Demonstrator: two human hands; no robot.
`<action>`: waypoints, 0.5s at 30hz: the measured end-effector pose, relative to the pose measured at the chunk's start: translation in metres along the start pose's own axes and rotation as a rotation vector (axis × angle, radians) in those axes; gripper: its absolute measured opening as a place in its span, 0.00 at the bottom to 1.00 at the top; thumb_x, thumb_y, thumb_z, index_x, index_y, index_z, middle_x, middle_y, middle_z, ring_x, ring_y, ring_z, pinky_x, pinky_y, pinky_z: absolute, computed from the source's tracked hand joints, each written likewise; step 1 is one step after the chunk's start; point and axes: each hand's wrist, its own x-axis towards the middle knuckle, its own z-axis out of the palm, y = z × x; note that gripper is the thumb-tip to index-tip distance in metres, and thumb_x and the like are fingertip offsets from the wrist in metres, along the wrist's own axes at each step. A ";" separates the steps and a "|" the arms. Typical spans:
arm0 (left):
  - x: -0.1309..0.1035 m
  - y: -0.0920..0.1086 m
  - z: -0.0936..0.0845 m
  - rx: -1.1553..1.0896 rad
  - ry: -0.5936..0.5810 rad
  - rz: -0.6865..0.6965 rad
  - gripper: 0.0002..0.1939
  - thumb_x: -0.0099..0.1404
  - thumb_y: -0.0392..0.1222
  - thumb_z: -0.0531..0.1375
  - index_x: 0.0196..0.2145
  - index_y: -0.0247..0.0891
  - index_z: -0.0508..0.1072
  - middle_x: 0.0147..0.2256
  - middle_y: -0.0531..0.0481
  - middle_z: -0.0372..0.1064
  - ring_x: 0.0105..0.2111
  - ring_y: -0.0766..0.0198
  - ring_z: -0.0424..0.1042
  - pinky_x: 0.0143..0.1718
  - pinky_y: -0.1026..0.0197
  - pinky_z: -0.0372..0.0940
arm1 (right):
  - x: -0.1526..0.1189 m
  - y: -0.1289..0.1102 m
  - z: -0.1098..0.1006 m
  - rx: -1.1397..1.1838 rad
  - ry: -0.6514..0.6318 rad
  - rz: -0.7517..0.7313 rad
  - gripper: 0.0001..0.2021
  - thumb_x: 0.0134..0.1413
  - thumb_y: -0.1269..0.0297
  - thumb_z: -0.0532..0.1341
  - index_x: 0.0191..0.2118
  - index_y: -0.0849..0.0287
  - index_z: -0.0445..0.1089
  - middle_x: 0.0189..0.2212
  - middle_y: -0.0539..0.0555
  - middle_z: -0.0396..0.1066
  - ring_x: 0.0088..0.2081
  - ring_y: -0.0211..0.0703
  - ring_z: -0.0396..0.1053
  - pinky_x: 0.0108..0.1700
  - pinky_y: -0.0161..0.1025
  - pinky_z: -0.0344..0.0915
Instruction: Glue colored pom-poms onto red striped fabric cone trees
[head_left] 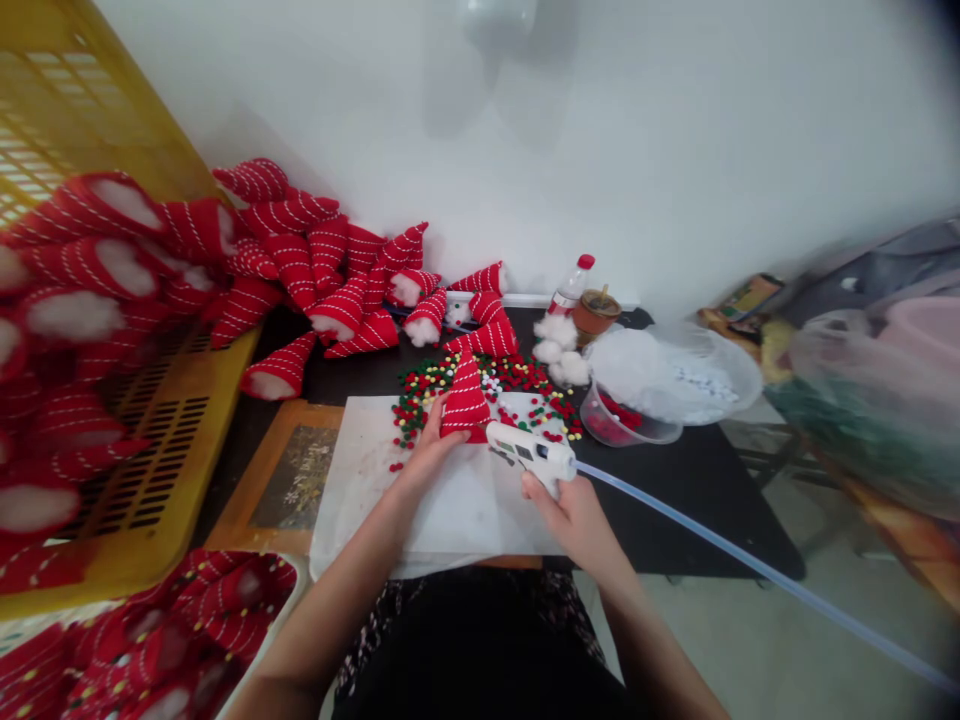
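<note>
My left hand is closed round the lower part of a red cone-shaped hat with white stitched stripes, which stands point up over the white work sheet. In my right hand is a white glue gun, its front end close to the hat's lower right edge. I cannot tell if the nozzle touches the fabric. A long, clear glue stick runs from the gun's back toward the lower right. Small red, green, yellow and white pompoms lie scattered around and behind the hat.
Stuffed striped cones pile up at the back left and in a yellow crate. A white-rimmed bin of decorated cones is at lower left. To the right are cotton balls, a bottle, a brown pot and plastic tubs.
</note>
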 end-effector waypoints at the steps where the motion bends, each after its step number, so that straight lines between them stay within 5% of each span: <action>1: 0.000 0.001 0.001 -0.012 0.007 -0.008 0.45 0.54 0.38 0.67 0.68 0.50 0.58 0.64 0.46 0.66 0.60 0.48 0.69 0.61 0.49 0.65 | 0.000 0.001 0.000 0.000 0.002 0.002 0.19 0.68 0.53 0.54 0.29 0.55 0.73 0.25 0.57 0.77 0.31 0.51 0.77 0.44 0.44 0.75; 7: 0.000 0.001 0.001 -0.041 0.020 -0.030 0.47 0.54 0.38 0.67 0.69 0.51 0.56 0.64 0.46 0.66 0.58 0.49 0.71 0.59 0.50 0.66 | -0.004 0.007 0.003 -0.011 0.008 0.009 0.19 0.69 0.53 0.55 0.35 0.59 0.76 0.31 0.60 0.80 0.37 0.55 0.80 0.48 0.47 0.75; 15: -0.001 0.001 0.001 -0.090 0.032 -0.075 0.50 0.53 0.39 0.69 0.70 0.51 0.54 0.63 0.46 0.68 0.56 0.49 0.74 0.54 0.53 0.69 | -0.004 0.012 0.006 0.013 0.169 0.010 0.16 0.68 0.52 0.57 0.41 0.58 0.77 0.43 0.62 0.81 0.47 0.56 0.79 0.52 0.49 0.74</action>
